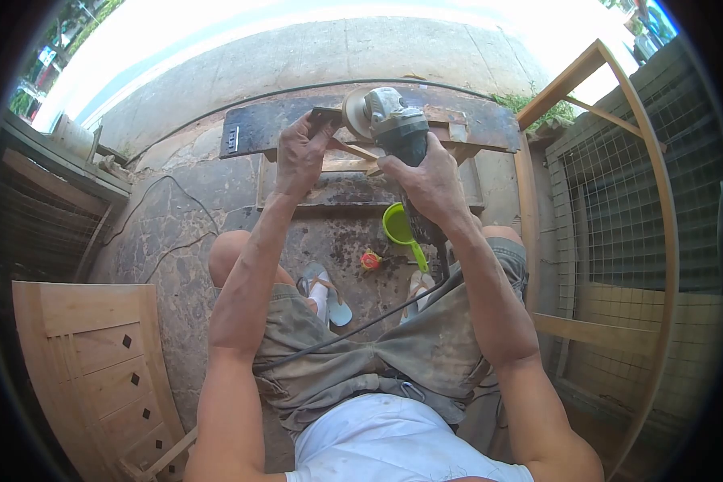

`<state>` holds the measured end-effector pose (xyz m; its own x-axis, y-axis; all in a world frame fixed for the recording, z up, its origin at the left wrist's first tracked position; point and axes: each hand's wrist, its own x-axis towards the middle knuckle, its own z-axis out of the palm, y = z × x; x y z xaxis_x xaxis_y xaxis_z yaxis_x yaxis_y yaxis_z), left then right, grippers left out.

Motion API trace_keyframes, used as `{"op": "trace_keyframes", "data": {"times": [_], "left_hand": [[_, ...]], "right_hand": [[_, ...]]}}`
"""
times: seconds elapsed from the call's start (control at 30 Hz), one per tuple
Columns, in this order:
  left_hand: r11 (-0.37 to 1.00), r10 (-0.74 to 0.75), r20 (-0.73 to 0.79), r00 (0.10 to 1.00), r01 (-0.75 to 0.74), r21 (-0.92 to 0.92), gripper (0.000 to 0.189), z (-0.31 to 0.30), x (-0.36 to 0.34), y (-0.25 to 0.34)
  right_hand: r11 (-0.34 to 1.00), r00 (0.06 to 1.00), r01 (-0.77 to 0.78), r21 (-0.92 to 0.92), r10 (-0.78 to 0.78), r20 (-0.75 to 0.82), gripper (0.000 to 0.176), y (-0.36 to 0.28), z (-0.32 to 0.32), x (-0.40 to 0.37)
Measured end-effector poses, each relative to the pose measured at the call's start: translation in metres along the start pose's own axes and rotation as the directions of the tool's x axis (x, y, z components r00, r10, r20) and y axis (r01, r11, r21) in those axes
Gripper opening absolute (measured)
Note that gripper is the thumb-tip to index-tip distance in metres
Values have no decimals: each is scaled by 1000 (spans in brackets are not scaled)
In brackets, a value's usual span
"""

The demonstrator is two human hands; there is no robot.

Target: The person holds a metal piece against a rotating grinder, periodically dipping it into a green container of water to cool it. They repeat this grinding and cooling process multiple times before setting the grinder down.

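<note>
My right hand (427, 178) is wrapped round the body of an angle grinder (400, 130), which has a grey metal head and a dark casing. Its round pale disc (355, 112) faces left. In my left hand (301, 157), a small dark flat piece (326, 116) is pinched between thumb and fingers, its end right at the disc's edge. Both hands are over a low dark wooden bench (253, 128). A thin wooden strip (356, 150) shows between the hands. The grinder's black cord (337, 328) runs across my lap.
Below the bench lie a green dipper (395, 225) and a small red-and-yellow object (370, 259). A carved wooden panel (96, 361) leans at the left. A tall wooden frame (659, 201) stands at the right before wire mesh. A cable (177, 183) crosses the floor.
</note>
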<state>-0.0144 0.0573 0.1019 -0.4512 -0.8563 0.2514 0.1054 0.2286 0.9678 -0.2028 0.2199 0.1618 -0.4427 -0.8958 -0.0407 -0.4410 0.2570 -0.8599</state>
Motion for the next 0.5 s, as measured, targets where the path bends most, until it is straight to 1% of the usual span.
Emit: {"op": "trace_keyframes", "data": {"times": [0.1, 0.2, 0.4, 0.5], "left_hand": [[1000, 15, 37, 999, -15, -19, 24, 3, 0, -4], [1000, 19, 48, 999, -19, 12, 23, 4, 1, -6], [1000, 13, 31, 999, -13, -1, 28, 5, -2, 0], [999, 1, 72, 997, -3, 38, 30, 7, -2, 0]], "right_hand": [[999, 1000, 27, 40, -28, 5, 73, -5, 2, -4], [998, 999, 46, 51, -46, 7, 73, -8, 3, -5], [998, 999, 32, 47, -33, 14, 74, -4, 1, -4], [995, 997, 72, 72, -72, 3, 74, -5, 4, -5]]}}
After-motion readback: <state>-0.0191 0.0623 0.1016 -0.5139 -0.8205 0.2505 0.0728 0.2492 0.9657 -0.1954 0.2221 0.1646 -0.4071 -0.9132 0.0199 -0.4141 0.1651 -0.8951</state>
